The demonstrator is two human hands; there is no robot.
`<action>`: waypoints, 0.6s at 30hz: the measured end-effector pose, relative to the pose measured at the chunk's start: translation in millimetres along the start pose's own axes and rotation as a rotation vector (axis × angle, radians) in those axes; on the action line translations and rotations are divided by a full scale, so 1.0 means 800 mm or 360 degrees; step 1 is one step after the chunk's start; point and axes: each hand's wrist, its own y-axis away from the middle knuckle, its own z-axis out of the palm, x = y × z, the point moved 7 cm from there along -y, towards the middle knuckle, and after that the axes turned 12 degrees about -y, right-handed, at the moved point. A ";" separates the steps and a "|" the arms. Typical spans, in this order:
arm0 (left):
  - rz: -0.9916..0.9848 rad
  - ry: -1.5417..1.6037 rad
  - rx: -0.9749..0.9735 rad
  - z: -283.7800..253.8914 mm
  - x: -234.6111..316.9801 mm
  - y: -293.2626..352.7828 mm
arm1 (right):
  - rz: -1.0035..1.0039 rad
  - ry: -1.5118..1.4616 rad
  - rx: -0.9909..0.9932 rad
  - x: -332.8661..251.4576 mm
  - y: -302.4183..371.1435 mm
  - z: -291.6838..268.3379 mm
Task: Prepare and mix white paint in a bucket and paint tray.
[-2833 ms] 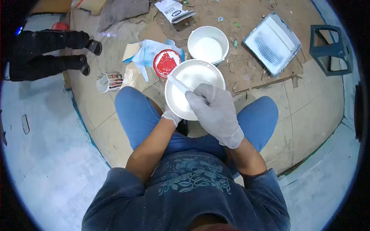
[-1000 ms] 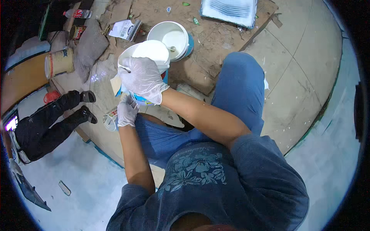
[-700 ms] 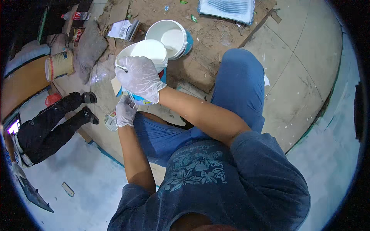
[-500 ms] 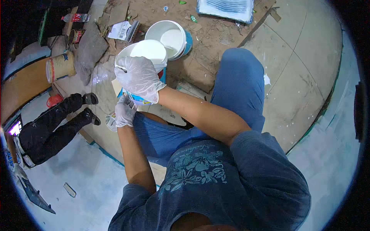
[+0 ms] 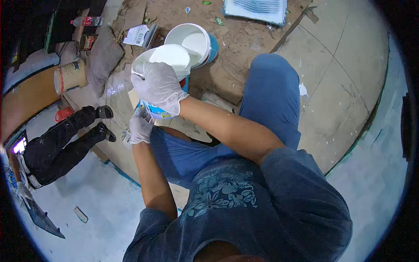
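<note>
The white bucket (image 5: pixel 155 111), blue-labelled, white inside, leans just beside a second bucket (image 5: pixel 187 33); left hand (image 5: pixel 141 127) grips low, right hand (image 5: pixel 157 85) curls at the rim, its hold hidden!

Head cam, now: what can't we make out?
All in the head view:
- Right hand: its gloved back hides the fingertips.
- Left hand: too small to tell exact finger contact with the nearer bucket.
- Farther bucket: nearer bucket hides part of its inside.
- Paint tray: top edge cuts it off.
- Co-worker: left rim cuts off the head.
</note>
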 end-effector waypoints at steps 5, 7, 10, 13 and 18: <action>0.0016 -0.0025 -0.0038 -0.006 0.002 0.001 | 0.0043 0.0000 -0.0003 -0.001 -0.002 -0.001; 0.0028 0.0016 -0.0027 0.008 0.012 0.015 | 0.0049 -0.0001 -0.0009 0.000 -0.004 -0.002; 0.0018 0.0023 -0.0075 -0.003 0.009 0.000 | 0.0075 -0.0011 -0.0041 0.001 -0.007 -0.002; 0.0056 0.0006 -0.0102 0.005 0.013 0.006 | 0.0030 0.0003 0.0006 0.003 -0.008 -0.003; 0.0024 0.0032 -0.0105 0.005 0.013 0.006 | 0.0023 0.0056 -0.0028 0.002 -0.009 -0.002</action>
